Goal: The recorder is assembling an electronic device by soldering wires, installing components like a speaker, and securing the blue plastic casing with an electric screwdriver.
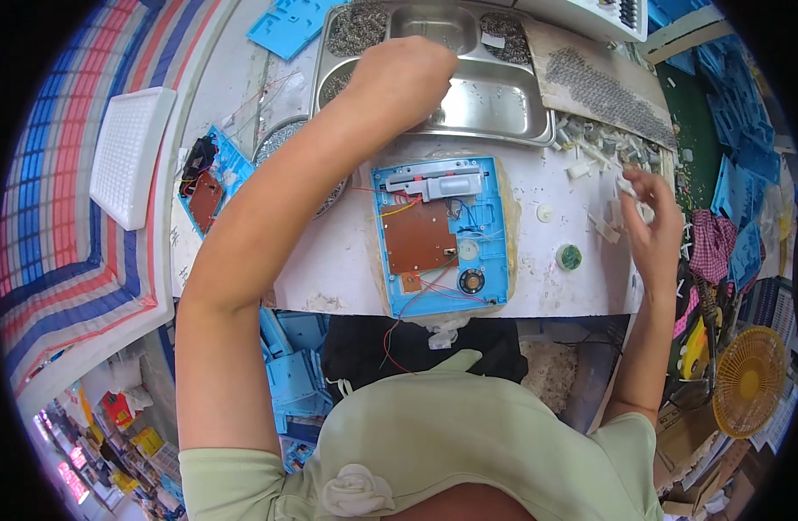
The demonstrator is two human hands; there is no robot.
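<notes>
My left hand (406, 80) reaches over the compartmented metal tray (538, 132), its fingers curled downward. What those fingers hold, if anything, is hidden beneath the hand. At the right, my right hand (652, 221) pinches a small white plastic part (625, 186) close to a heap of similar white plastic pieces (581, 167). Between my arms lies an open light-blue plastic housing (499, 227). Inside it sit a brown circuit board (416, 239), a white-grey mechanism (451, 185), a round black speaker (472, 280) and thin coloured wires. Red and green wires hang over its front edge.
Small metal parts (357, 28) fill some tray compartments; more lie on a board (603, 87) at the right. A round metal dish (281, 135) is partly behind my left arm. Another wired blue housing (216, 187) lies left. A green round piece (569, 257) lies near my right hand.
</notes>
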